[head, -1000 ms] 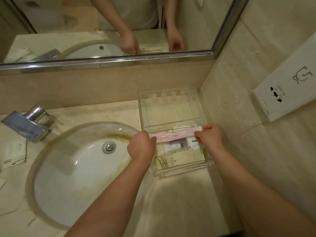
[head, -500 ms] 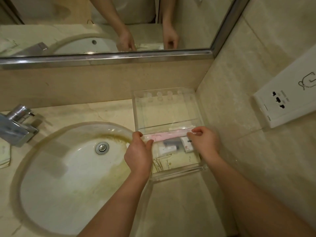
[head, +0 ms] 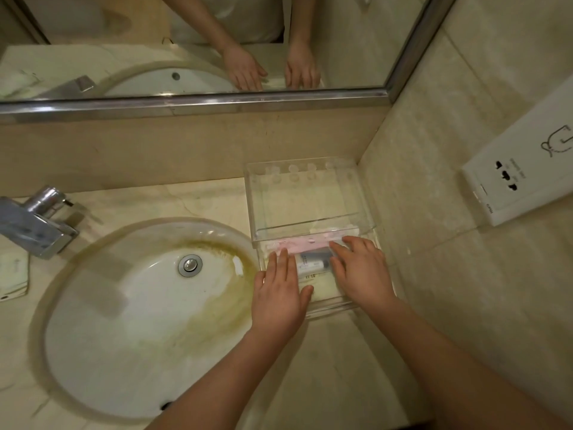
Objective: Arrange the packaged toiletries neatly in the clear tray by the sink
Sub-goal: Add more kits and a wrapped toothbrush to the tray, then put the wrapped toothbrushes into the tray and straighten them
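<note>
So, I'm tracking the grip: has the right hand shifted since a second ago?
Yes: the right hand stopped pinching the pink packet and came leftward, in from the clear tray's right wall, fingers flat.

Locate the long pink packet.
Head view, right of the white oval sink: the long pink packet lies crosswise in the clear plastic tray, between the fingers of the left hand and right hand.

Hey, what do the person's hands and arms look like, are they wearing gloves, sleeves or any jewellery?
No gloves: the left hand and right hand are bare, with no ring, watch or bracelet visible. The left forearm and right forearm are bare too, with no sleeve in view up to the frame edge. The mirror reflects a light-coloured top above the arms.
</note>
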A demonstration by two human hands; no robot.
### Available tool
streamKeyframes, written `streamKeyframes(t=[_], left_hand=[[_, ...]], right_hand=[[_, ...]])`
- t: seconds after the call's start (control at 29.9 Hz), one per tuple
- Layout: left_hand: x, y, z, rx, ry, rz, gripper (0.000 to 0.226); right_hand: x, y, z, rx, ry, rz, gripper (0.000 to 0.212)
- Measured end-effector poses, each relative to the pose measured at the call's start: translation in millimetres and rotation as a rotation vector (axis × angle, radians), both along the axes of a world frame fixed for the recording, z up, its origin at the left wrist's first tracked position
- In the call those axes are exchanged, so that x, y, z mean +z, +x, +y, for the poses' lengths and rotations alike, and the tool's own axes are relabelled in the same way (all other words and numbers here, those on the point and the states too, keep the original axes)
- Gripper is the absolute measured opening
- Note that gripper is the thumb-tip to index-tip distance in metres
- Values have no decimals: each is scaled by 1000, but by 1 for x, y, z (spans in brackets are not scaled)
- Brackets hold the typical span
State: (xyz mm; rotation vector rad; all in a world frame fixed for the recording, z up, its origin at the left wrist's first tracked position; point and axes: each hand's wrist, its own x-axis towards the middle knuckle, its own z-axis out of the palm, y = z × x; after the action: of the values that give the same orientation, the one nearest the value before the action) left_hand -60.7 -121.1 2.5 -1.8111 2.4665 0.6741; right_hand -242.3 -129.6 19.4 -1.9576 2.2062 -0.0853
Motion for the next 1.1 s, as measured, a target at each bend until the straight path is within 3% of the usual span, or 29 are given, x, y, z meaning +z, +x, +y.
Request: streamKeyframes(t=[0.23,0.33,0.5,0.67,0.83,0.94,1.1], left_hand=[[4,-5,-13,24,9,-91,86],[7,-2,-17,14,-41,-73,78],[8,4,-13,-63,0,-116,76],[9,9,-19,-122,43,-143,77],[23,26,-17,-139,-6,3,70],[33,49,-8,-47,-57,103,65],[46,123,25,255,-109,191,56]], right_hand=[[1,-1,2,41,74,14,51],[0,2,7,51,106,9,69],[3,7,11,41,146,-18,79],[10,10,7,17,161,-27,76],[21,26,7,-18,164,-20,75],[30,55,10,21,77,-78,55],[34,135,22,188,33,-253,50]])
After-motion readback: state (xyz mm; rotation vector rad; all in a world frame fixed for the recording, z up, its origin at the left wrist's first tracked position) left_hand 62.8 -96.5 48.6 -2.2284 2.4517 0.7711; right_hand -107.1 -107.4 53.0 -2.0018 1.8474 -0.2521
